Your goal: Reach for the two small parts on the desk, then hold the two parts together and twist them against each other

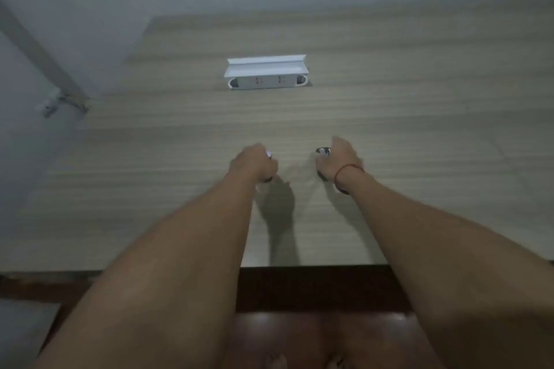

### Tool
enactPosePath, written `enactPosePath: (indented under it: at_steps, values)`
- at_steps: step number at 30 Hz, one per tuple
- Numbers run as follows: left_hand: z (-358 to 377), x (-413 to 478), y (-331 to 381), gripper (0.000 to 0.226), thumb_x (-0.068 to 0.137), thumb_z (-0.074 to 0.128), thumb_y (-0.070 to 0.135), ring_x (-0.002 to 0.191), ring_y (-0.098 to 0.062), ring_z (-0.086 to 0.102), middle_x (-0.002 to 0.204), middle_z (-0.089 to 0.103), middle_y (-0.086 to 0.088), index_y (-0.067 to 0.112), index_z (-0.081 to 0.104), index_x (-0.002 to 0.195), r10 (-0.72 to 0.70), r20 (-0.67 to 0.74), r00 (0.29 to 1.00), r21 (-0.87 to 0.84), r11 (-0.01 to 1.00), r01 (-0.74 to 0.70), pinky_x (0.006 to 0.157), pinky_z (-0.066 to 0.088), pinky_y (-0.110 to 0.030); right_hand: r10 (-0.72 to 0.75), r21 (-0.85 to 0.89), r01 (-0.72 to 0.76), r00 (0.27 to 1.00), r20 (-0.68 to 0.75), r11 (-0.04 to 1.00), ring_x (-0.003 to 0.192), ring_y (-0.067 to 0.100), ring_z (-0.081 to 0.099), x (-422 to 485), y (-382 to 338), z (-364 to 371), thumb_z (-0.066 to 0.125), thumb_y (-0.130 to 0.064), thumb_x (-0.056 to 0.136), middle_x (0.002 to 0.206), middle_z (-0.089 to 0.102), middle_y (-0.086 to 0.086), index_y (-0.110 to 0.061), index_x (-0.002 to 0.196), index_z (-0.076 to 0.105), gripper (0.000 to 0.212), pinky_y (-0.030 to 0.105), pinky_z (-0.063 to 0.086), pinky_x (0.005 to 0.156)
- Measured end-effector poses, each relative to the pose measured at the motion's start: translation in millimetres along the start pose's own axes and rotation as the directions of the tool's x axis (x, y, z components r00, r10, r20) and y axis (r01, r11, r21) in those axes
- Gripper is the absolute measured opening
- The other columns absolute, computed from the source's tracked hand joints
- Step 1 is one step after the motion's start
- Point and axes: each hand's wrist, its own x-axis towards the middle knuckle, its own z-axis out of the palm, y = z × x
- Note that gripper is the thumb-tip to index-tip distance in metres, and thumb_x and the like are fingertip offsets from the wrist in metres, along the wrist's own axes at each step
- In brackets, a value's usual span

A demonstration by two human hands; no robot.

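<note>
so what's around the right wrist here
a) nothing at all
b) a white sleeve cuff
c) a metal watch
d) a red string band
d: a thin red string band circles the wrist just behind the right hand, which is held over the wooden table; the forearm is bare, with no watch or sleeve in view.

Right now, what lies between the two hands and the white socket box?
Only bare table lies between the hands and the socket box, as the head view shows.
</note>
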Motion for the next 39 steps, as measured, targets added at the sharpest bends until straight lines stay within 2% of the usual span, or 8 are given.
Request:
enactPosePath:
  at_steps: [3, 6, 8, 13, 19, 25, 32, 39]
  values:
    - [25, 6, -10, 0.041, 0.087, 0.054, 0.032, 0.120, -0.031, 0.054, 0.138, 0.053, -0.005, 0.028, 0.057, 0.127, -0.022, -0.036, 0.999, -0.038, 0.999, 0.020, 0.099, 0.045, -0.036, 0.076, 0.026, -0.075, 0.996, -0.042, 0.997, 0.128, 0.036, 0.044, 3, 22, 22, 0.063, -0.044, 0.085, 0.140, 0.041, 0.016, -0.006, 0.138, 0.033, 0.072, 0.044, 0.036, 0.104]
    - [48, 16, -13, 0.043, 0.089, 0.056, 0.034, 0.123, -0.031, 0.049, 0.135, 0.049, -0.011, 0.022, 0.053, 0.130, -0.127, -0.140, 0.982, -0.085, 0.990, 0.116, 0.098, 0.041, -0.037, 0.121, 0.061, -0.117, 0.991, -0.058, 0.991, 0.138, 0.034, 0.034, 10, 41, 41, 0.073, -0.049, 0.075, 0.150, 0.031, 0.017, -0.003, 0.148, 0.015, 0.104, 0.042, 0.029, 0.112]
    - [59, 21, -11, 0.046, 0.090, 0.058, 0.036, 0.127, -0.032, 0.044, 0.135, 0.045, -0.013, 0.016, 0.050, 0.131, -0.193, -0.229, 0.954, -0.128, 0.978, 0.167, 0.099, 0.039, -0.038, 0.143, 0.075, -0.135, 0.982, -0.120, 0.988, 0.137, 0.031, 0.037, 18, 47, 51, 0.076, -0.056, 0.068, 0.147, 0.037, 0.015, -0.003, 0.145, 0.021, 0.108, 0.041, 0.031, 0.112]
    - [88, 33, -15, 0.063, 0.086, 0.059, 0.045, 0.128, -0.032, 0.040, 0.135, 0.042, -0.014, 0.006, 0.044, 0.132, -0.310, -0.271, 0.911, -0.224, 0.941, 0.254, 0.099, 0.040, -0.041, 0.180, 0.073, -0.166, 0.944, -0.275, 0.983, 0.125, 0.030, 0.048, 24, 51, 82, 0.073, -0.068, 0.062, 0.129, 0.052, 0.012, -0.008, 0.125, 0.041, 0.092, 0.042, 0.034, 0.106]
    - [97, 43, -21, 0.057, 0.088, 0.060, 0.040, 0.129, -0.033, 0.040, 0.135, 0.043, -0.015, 0.006, 0.045, 0.131, -0.311, -0.347, 0.885, -0.276, 0.936, 0.221, 0.099, 0.041, -0.043, 0.144, 0.056, -0.133, 0.897, -0.418, 0.990, 0.118, 0.032, 0.050, 30, 52, 93, 0.069, -0.061, 0.072, 0.122, 0.056, 0.012, -0.009, 0.119, 0.046, 0.075, 0.041, 0.033, 0.104]
    - [120, 47, -32, 0.042, 0.087, 0.060, 0.037, 0.117, -0.034, 0.051, 0.124, 0.055, -0.015, 0.007, 0.056, 0.116, -0.217, -0.530, 0.820, -0.304, 0.951, 0.056, 0.096, 0.044, -0.042, 0.054, 0.065, -0.026, 0.874, -0.482, 0.998, 0.117, 0.030, 0.047, 24, 59, 112, 0.060, -0.060, 0.078, 0.122, 0.055, 0.011, -0.012, 0.121, 0.052, 0.065, 0.041, 0.033, 0.102]
    - [150, -9, -46, 0.033, 0.088, 0.061, 0.030, 0.114, -0.031, 0.056, 0.118, 0.062, -0.009, 0.015, 0.048, 0.114, -0.126, -0.645, 0.753, -0.307, 0.946, -0.105, 0.095, 0.039, -0.039, -0.131, 0.074, 0.173, 0.911, -0.390, 0.982, 0.121, 0.028, 0.045, -29, 67, 131, 0.067, -0.057, 0.071, 0.127, 0.054, 0.008, -0.018, 0.125, 0.053, 0.069, 0.040, 0.038, 0.104]
    - [147, -48, -65, 0.031, 0.088, 0.066, 0.022, 0.114, -0.030, 0.056, 0.117, 0.062, -0.015, 0.002, 0.060, 0.111, -0.152, -0.644, 0.750, -0.542, 0.782, -0.307, 0.093, 0.045, -0.036, -0.177, 0.059, 0.204, 0.934, -0.311, 0.977, 0.115, 0.028, 0.050, -65, 81, 122, 0.071, -0.054, 0.073, 0.122, 0.059, 0.008, -0.016, 0.121, 0.056, 0.064, 0.039, 0.045, 0.097]
